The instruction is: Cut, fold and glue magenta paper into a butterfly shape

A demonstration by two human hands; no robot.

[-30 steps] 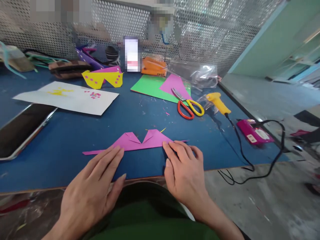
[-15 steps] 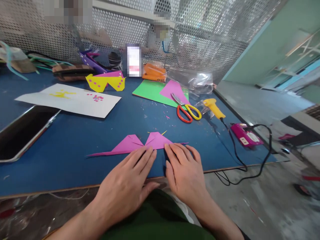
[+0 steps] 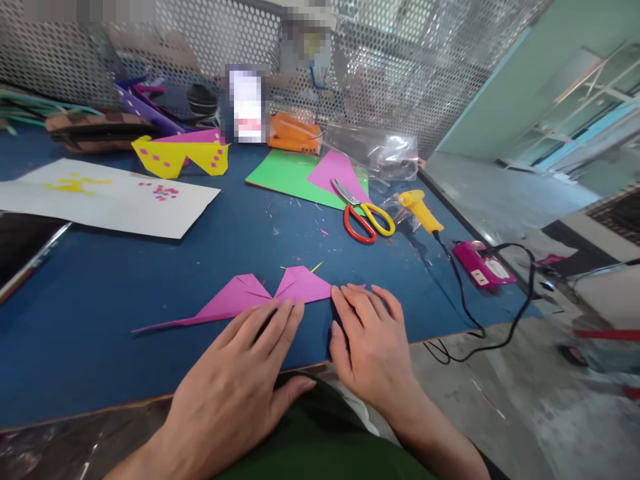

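A folded pink paper shape point(image 3: 240, 300) with two peaks and long thin side points lies on the blue table point(image 3: 100, 293) near its front edge. My left hand point(image 3: 240, 380) lies flat with its fingertips pressing the lower middle of the pink paper. My right hand point(image 3: 367, 343) lies flat beside it, fingertips on the paper's right end. Both hands have fingers spread and grip nothing.
Red-and-yellow scissors point(image 3: 363, 217) lie on pink and green sheets point(image 3: 295, 177). A yellow glue gun point(image 3: 420, 208) with a black cord, a magenta box point(image 3: 483, 267), yellow paper glasses point(image 3: 175, 155), a white sheet point(image 3: 100, 197), a phone point(image 3: 20, 250) and a mesh wall point(image 3: 400, 60) surround.
My left hand slid right along the pink paper from its left part to its middle. My right hand stayed on the right end. The view shifted slightly.
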